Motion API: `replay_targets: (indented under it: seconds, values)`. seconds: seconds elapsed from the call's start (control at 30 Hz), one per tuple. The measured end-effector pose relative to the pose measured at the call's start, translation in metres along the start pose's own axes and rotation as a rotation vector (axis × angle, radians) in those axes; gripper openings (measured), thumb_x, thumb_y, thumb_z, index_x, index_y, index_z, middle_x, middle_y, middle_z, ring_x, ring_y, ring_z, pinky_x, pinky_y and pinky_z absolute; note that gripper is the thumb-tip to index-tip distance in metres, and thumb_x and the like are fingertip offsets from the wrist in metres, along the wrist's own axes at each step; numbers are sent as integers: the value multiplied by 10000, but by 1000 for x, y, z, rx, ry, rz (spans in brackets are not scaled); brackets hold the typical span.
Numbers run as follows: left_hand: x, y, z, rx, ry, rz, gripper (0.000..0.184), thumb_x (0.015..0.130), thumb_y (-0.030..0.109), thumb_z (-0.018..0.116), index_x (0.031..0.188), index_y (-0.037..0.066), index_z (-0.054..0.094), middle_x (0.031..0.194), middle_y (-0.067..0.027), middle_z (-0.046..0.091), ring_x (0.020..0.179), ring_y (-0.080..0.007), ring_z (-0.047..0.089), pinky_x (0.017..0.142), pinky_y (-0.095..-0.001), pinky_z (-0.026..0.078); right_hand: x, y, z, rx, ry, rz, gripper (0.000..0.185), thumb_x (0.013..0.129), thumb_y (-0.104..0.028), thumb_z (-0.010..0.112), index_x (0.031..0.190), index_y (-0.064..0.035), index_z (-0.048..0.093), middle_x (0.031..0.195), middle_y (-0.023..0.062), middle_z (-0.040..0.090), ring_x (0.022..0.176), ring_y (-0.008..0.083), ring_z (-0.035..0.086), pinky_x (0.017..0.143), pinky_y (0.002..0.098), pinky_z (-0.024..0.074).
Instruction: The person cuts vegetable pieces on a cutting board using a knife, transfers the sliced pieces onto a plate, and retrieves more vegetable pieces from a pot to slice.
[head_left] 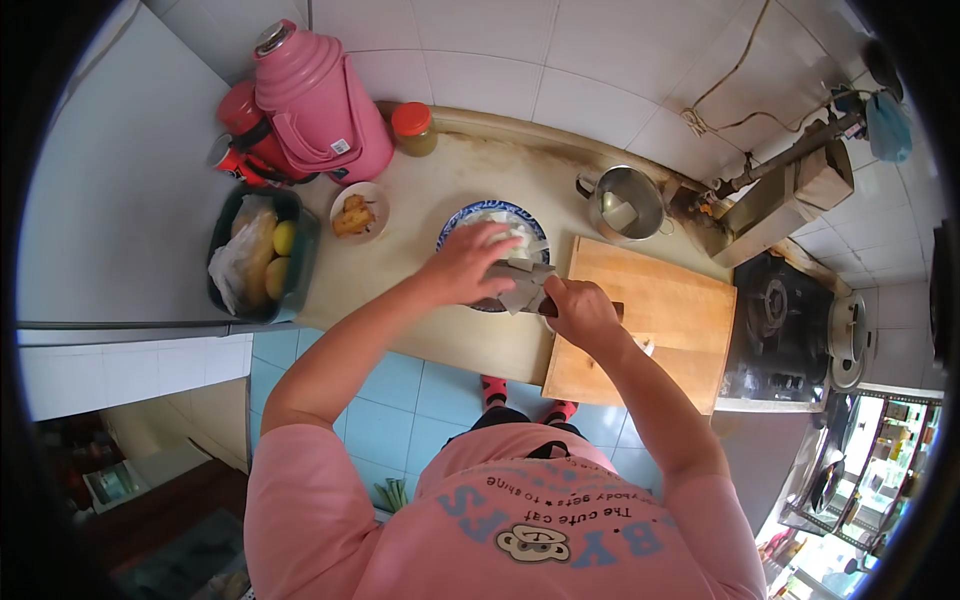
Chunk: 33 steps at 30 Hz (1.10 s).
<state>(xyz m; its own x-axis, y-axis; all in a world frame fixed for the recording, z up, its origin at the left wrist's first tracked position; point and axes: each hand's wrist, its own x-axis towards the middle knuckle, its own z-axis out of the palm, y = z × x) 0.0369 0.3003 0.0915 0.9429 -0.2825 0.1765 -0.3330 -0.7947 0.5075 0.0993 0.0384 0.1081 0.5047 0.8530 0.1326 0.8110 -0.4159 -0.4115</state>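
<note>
In my right hand [583,315] is the dark handle of a cleaver [522,287], its wide blade reaching left over the near edge of a plate. Pale pieces, whose kind I cannot make out, seem to lie on or against the blade. My left hand [465,265] is just beside the blade, fingers apart and slightly blurred; whether it touches the blade is unclear. Under both lies the blue-and-white plate [540,228], heaped with white cut pieces [497,217] and partly covered by my left hand.
A wooden cutting board [690,310] with a small white scrap lies at the right, before a black stove [775,335]. Behind it stands a metal pot [643,195]. To the left are a small bowl [338,222], a red-lidded jar [413,130], a pink thermos [320,100] and a green basket [300,285].
</note>
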Motion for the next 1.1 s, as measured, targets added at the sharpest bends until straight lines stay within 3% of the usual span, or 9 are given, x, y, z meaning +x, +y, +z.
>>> replay_targets:
  seconds: [0.07,0.13,0.23,0.47,0.53,0.63,0.87,1.1]
  values:
    - [-3,14,9,56,-49,11,733,890,449,671,1506,155,404,1489,-154,409,1388,-370,390,1122,-585,324,7,-3,7,-10,-3,11,315,731,-90,743,907,-59,483,715,149,642,683,373,656,624,459,534]
    - [-3,20,19,139,-233,-89,806,912,493,629,1569,185,278,1565,-157,319,1449,-377,312,1126,-674,246,14,-8,9,21,18,9,308,733,-93,744,896,-67,484,712,147,649,676,362,663,624,455,538]
    - [2,15,29,158,-253,-164,811,941,573,559,1583,189,247,1593,-173,294,1492,-348,260,1129,-695,225,21,-18,8,25,-24,24,305,734,-97,746,905,-71,494,714,144,650,678,352,667,622,448,541]
    - [8,-8,33,23,-155,-117,790,946,566,553,1589,251,220,1610,-154,273,1500,-371,238,1132,-692,226,34,-20,7,-10,-9,-14,301,736,-89,745,930,-67,515,732,131,660,684,346,673,615,438,549]
    - [14,5,18,122,-320,-94,802,944,572,553,1592,259,198,1612,-154,269,1503,-373,231,1129,-695,227,36,-22,5,33,0,8,308,736,-83,743,958,-72,530,737,127,663,686,346,674,617,437,551]
    - [15,-6,28,29,-320,-128,820,938,583,556,1595,267,181,1613,-159,263,1508,-374,217,1130,-699,220,38,-20,6,0,-6,-21,322,736,-80,745,976,-78,531,734,122,663,680,346,671,617,433,550]
    - [36,-31,34,113,-288,-148,781,958,570,530,1590,227,225,1617,-170,262,1518,-361,193,1156,-684,168,37,-23,0,-14,9,-49,317,735,-75,748,938,-70,504,713,120,652,657,341,662,603,433,545]
    - [53,-54,50,157,-269,-198,737,977,511,513,1590,221,228,1633,-139,234,1509,-353,208,1150,-677,183,24,-19,4,-45,-17,-35,364,705,-68,761,930,-66,475,724,126,635,664,341,655,603,430,538]
